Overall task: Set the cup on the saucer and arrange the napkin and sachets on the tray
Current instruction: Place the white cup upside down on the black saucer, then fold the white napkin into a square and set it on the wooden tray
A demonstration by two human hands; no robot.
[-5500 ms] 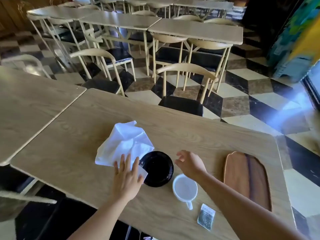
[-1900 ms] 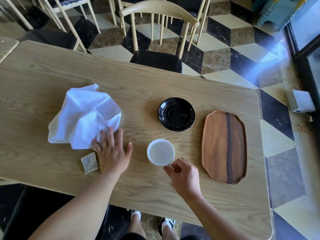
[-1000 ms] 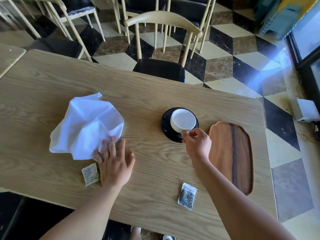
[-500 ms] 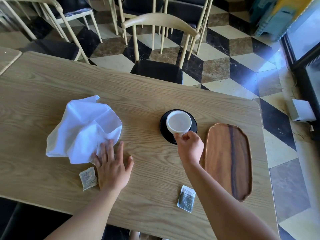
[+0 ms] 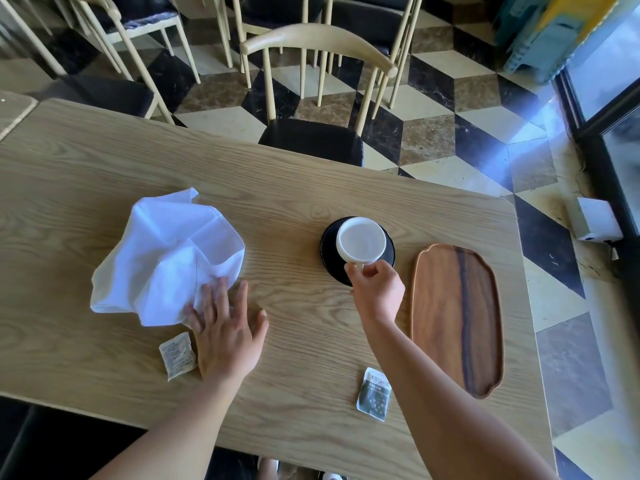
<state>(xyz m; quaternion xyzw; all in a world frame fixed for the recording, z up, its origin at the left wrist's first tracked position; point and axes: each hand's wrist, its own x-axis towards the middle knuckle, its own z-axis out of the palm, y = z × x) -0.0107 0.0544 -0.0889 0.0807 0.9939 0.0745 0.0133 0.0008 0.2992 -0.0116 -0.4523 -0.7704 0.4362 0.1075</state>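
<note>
1. Stretching across the view, the wooden table point(image 5: 311, 188) runs out of the picture at the left.
2. The white napkin point(image 5: 166, 251) lies crumpled on the table's left part. The left hand point(image 5: 225, 330) rests flat on its near corner, fingers straight and spread, as in the earlier frames.
3. The wooden tray point(image 5: 457, 317) lies at the right, just beside the saucer, its long axis running from the person toward the far edge.
4. The black saucer point(image 5: 327, 258) sits between napkin and tray, mostly covered by the cup.
5. The white cup point(image 5: 361, 240) stands upright on the saucer, handle toward the person. About two seconds ago it stood on the bare table, nearer the person. The right hand point(image 5: 377, 289) pinches the handle and hides most of it.
6. A pale sachet point(image 5: 176, 355) lies just beside the left hand, and a dark sachet point(image 5: 374, 393) lies beside the right forearm. The print on both is unreadable.
</note>
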